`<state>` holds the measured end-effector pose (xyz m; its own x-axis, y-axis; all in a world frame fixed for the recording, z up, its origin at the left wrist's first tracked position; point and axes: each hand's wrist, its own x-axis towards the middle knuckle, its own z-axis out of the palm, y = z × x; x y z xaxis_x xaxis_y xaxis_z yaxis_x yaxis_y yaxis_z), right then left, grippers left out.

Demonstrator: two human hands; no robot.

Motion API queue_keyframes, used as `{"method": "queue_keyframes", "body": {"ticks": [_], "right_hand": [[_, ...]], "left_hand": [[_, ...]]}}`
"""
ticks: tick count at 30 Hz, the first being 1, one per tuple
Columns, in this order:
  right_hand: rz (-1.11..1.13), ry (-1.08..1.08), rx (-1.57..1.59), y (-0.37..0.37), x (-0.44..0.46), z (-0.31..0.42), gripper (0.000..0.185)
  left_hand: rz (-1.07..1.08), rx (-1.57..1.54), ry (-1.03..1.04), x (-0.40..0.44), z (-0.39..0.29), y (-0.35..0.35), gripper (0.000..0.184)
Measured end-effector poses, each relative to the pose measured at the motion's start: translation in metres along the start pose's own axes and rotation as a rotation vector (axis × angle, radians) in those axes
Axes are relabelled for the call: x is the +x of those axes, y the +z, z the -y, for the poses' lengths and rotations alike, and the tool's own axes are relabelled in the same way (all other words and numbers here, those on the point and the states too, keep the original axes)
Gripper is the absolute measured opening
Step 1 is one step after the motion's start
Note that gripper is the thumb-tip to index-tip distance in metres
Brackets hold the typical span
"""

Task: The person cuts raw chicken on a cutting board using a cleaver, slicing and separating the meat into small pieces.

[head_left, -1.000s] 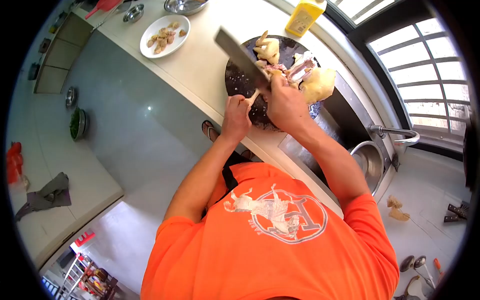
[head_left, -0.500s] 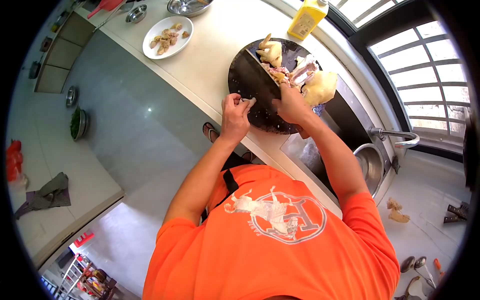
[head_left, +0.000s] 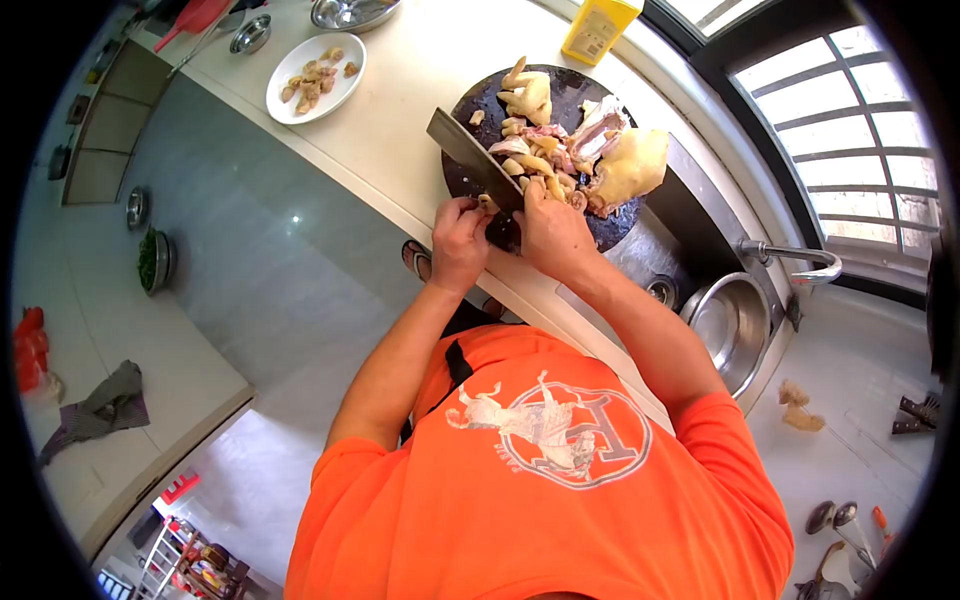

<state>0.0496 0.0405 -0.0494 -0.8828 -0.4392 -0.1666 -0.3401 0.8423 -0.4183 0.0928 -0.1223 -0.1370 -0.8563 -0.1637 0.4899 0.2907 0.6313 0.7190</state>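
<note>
My right hand (head_left: 551, 228) is closed on a cleaver (head_left: 474, 158), whose broad blade points up and left over the dark round chopping board (head_left: 463, 110). Close to the cutting edge, my left hand (head_left: 461, 240) pinches a small piece of chicken (head_left: 488, 204) at the board's near left side. Several cut pieces (head_left: 545, 150) lie in the middle of the board, right of the blade. A wing piece (head_left: 530, 97) is at the back, and a large chicken part (head_left: 631, 172) rests at the right edge.
A white plate (head_left: 347, 97) with meat pieces stands on the counter at the back left, near metal bowls (head_left: 251, 35). The yellow bottle (head_left: 601, 30) is behind the board. At right are the sink, its faucet (head_left: 800, 260) and a steel basin (head_left: 731, 325).
The cleaver has swung from upright over the pieces towards my left hand, uncovering the cut chicken. My left hand's piece looks shorter than the bone end held a second ago.
</note>
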Motion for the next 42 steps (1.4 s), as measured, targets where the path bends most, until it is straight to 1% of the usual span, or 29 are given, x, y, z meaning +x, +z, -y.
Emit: {"method": "queue_keyframes", "body": {"ticks": [3, 6, 7, 9, 11, 12, 15, 18, 21, 23, 24, 27, 28, 31, 32, 35, 36, 39, 40, 42], "right_hand": [[0.006, -0.015, -0.013, -0.012, 0.002, 0.008, 0.024], [-0.258, -0.118, 0.050, -0.044, 0.001, 0.028, 0.023], [-0.310, -0.118, 0.120, -0.056, 0.001, 0.036, 0.024], [-0.165, 0.013, 0.005, -0.042, 0.007, 0.036, 0.024], [0.091, -0.010, -0.059, -0.004, 0.020, 0.012, 0.026], [0.157, 0.015, -0.053, -0.011, 0.025, 0.017, 0.028], [0.148, 0.014, -0.035, -0.013, 0.024, 0.014, 0.029], [0.205, 0.063, -0.030, -0.024, 0.014, 0.004, 0.031], [0.260, 0.135, -0.013, -0.036, -0.011, -0.011, 0.032], [0.261, 0.171, 0.000, -0.039, -0.025, -0.019, 0.032], [0.303, 0.209, 0.028, -0.046, -0.028, -0.020, 0.033], [0.042, 0.223, 0.054, -0.032, -0.033, -0.039, 0.032], [-0.026, 0.207, 0.105, -0.027, -0.032, -0.044, 0.032], [0.004, 0.259, 0.157, -0.019, -0.034, -0.043, 0.031], [0.003, 0.266, 0.169, -0.018, -0.034, -0.040, 0.029], [0.061, 0.332, 0.190, -0.026, -0.039, -0.027, 0.029], [0.066, 0.341, 0.185, -0.028, -0.042, -0.024, 0.028], [0.049, 0.378, 0.228, -0.021, -0.047, -0.027, 0.055], [0.035, 0.390, 0.241, -0.020, -0.050, -0.025, 0.052], [-0.003, 0.406, 0.256, -0.020, -0.051, -0.022, 0.046]], "left_hand": [[0.014, 0.028, -0.013, -0.001, -0.001, -0.005, 0.012], [-0.003, -0.005, -0.014, -0.004, -0.003, -0.004, 0.012], [-0.018, -0.028, -0.005, -0.003, -0.001, -0.003, 0.012], [-0.015, -0.008, -0.011, -0.004, -0.001, -0.004, 0.012], [0.008, 0.027, 0.007, 0.000, -0.003, -0.005, 0.012], [0.025, 0.063, 0.010, 0.000, -0.002, -0.005, 0.010], [0.060, 0.029, -0.018, 0.001, -0.003, -0.005, 0.014], [0.070, 0.059, 0.085, 0.008, -0.002, -0.010, 0.016], [0.071, 0.033, 0.009, 0.011, 0.006, -0.007, 0.018], [0.068, 0.027, -0.162, 0.017, 0.001, -0.009, 0.015], [0.066, 0.023, -0.241, 0.026, -0.004, -0.010, 0.016], [0.238, -0.100, -0.535, 0.047, -0.017, -0.017, 0.025], [0.295, -0.085, -0.546, 0.045, -0.006, -0.013, 0.035], [0.338, -0.021, -0.657, 0.054, 0.004, -0.009, 0.036], [0.394, 0.018, -0.641, 0.056, 0.007, -0.009, 0.031], [0.253, 0.003, -0.537, 0.053, 0.013, -0.010, 0.022], [0.312, 0.005, -0.486, 0.058, 0.001, -0.019, 0.019], [0.425, -0.026, 0.085, 0.064, -0.002, -0.025, 0.024], [0.503, -0.064, 0.128, 0.069, -0.008, -0.024, 0.031], [0.675, -0.011, 0.257, 0.080, -0.002, -0.017, 0.030]]}}
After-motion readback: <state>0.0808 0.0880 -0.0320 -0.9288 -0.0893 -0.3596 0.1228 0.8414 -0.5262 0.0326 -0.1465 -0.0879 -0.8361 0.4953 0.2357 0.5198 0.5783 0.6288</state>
